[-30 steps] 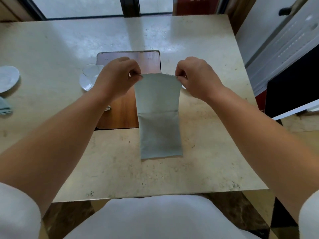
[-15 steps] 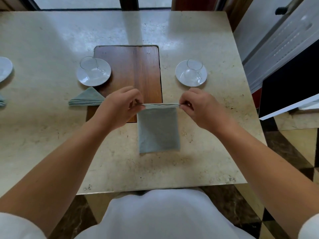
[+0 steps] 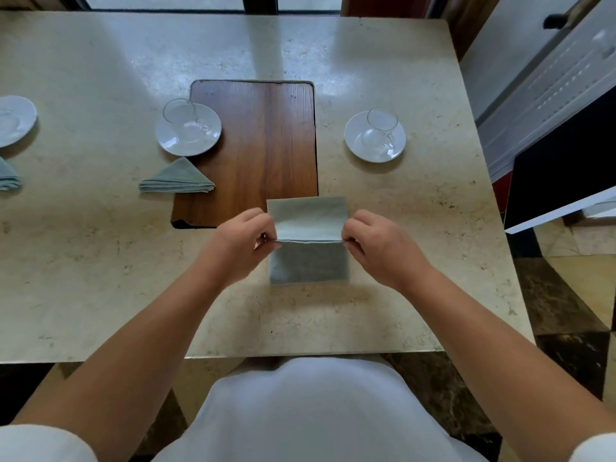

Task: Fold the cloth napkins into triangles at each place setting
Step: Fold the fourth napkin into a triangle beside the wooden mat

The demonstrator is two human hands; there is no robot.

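Note:
A grey-green cloth napkin (image 3: 308, 221) lies on the marble table (image 3: 100, 261) near the front edge, folded into a narrow strip. My left hand (image 3: 241, 243) pinches its left corner and my right hand (image 3: 378, 243) pinches its right corner, holding the free edge above the strip's middle while it folds back toward me. A finished triangle napkin (image 3: 176, 180) rests below the left saucer. Another folded napkin (image 3: 8, 176) shows at the far left edge.
A wooden board (image 3: 263, 145) lies in the table's middle. A white saucer with a glass cup (image 3: 188, 128) sits on its left, another saucer with a cup (image 3: 375, 136) on its right, a third saucer (image 3: 13, 120) far left. A white cabinet (image 3: 550, 95) stands right of the table.
Both hands have brought the napkin's far edge down from high over the board toward me, folding the strip over itself. The view tilted down, uncovering the saucers and the triangle napkin.

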